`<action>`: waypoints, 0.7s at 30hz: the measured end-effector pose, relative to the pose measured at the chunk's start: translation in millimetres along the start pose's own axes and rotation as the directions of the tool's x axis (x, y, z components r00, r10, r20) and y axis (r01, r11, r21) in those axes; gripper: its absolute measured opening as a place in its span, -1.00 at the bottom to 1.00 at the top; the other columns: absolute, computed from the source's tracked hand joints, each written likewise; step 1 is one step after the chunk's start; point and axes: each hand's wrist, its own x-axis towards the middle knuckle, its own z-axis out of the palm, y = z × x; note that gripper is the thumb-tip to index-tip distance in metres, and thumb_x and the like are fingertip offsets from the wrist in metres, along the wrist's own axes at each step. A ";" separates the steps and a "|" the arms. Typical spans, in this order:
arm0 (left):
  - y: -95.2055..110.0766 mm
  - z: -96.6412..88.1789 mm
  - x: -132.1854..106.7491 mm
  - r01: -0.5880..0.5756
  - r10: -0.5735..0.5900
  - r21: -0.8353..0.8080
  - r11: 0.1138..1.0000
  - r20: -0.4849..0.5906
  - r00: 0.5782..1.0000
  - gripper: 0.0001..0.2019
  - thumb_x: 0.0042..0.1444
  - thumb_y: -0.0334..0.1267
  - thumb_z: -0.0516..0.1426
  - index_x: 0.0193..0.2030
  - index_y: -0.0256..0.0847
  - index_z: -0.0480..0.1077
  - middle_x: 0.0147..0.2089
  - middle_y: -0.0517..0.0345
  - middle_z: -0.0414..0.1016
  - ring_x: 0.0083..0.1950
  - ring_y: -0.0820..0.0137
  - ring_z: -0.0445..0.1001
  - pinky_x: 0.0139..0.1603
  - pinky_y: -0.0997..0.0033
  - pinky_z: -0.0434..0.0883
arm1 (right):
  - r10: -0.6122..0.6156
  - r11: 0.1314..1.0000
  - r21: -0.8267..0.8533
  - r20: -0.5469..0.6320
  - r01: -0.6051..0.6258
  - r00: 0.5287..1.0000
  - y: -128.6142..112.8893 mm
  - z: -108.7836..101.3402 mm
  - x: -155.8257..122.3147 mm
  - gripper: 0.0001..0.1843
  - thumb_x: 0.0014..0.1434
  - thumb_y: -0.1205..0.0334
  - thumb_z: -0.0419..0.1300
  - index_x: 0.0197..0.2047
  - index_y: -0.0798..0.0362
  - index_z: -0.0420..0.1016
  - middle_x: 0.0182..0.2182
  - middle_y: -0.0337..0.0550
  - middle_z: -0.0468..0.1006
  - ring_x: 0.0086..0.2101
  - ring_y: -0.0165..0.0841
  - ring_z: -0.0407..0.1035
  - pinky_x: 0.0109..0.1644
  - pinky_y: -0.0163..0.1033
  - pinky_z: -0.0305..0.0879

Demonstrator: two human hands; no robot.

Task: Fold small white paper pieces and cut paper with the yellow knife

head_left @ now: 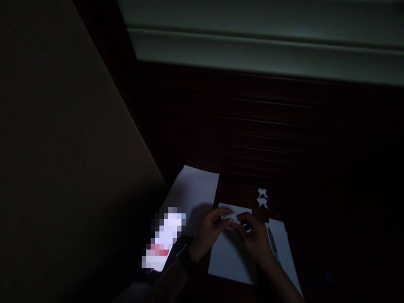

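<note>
A small piece of folded white paper (229, 216) is held between my two hands, above a white sheet (232, 256) on the dark table. My left hand (211, 229) pinches its left side with thumb and fingers; a dark band circles that wrist. From the right, my right hand (252, 231) grips the other side, with fingertips close to the left thumb. The fold's exact shape is too dim to make out.
A larger white sheet (197, 189) lies at the left, near a lit, blurred screen (167, 235). Small cut or folded white paper pieces (261, 198) sit beyond my right hand. A pen (272, 240) rests on white paper (285, 248) at right. Dark slatted panelling (252, 126) rises behind.
</note>
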 end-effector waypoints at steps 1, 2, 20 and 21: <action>-1.9 0.1 1.0 0.006 -0.006 0.010 1.000 -0.011 1.000 -0.75 -0.03 -0.24 0.22 -0.19 -0.28 0.48 -0.16 -0.03 0.53 -0.14 0.25 0.49 -0.11 0.32 0.41 | 0.004 1.000 0.010 -0.006 -0.004 1.000 -1.1 -0.3 -0.2 -0.90 0.09 0.19 0.19 -0.30 -0.01 0.44 -0.39 -0.20 0.52 -0.40 -0.32 0.40 -0.33 -0.28 0.28; -2.9 -0.2 1.7 0.012 -0.012 0.020 1.000 -0.015 1.000 -0.76 -0.02 -0.24 0.22 -0.20 -0.28 0.49 -0.17 -0.03 0.54 -0.14 0.25 0.49 -0.10 0.32 0.41 | 0.002 1.000 0.022 -0.016 -0.002 1.000 -2.3 -0.7 -0.3 -0.89 0.10 0.19 0.18 -0.27 -0.01 0.45 -0.36 -0.19 0.53 -0.38 -0.30 0.41 -0.30 -0.26 0.30; 1.9 -0.8 -6.2 -0.161 0.176 0.365 0.917 -0.010 0.984 -0.73 0.01 -0.47 0.12 -0.23 -0.08 0.55 -0.23 0.15 0.59 -0.20 0.32 0.53 -0.14 0.40 0.43 | -0.339 0.940 -0.014 -0.169 0.342 0.925 0.2 7.0 -5.4 -0.81 0.12 0.40 0.16 -0.25 -0.06 0.53 -0.24 -0.13 0.53 -0.14 -0.23 0.37 -0.06 -0.03 0.33; 2.4 -0.8 -6.5 -0.184 0.197 0.376 0.908 0.004 0.980 -0.72 0.01 -0.48 0.11 -0.22 -0.07 0.55 -0.21 0.16 0.58 -0.19 0.33 0.52 -0.13 0.40 0.43 | -0.354 0.934 -0.025 -0.179 0.356 0.918 0.5 7.3 -5.6 -0.80 0.12 0.40 0.16 -0.24 -0.06 0.53 -0.24 -0.13 0.54 -0.13 -0.22 0.37 -0.06 -0.02 0.33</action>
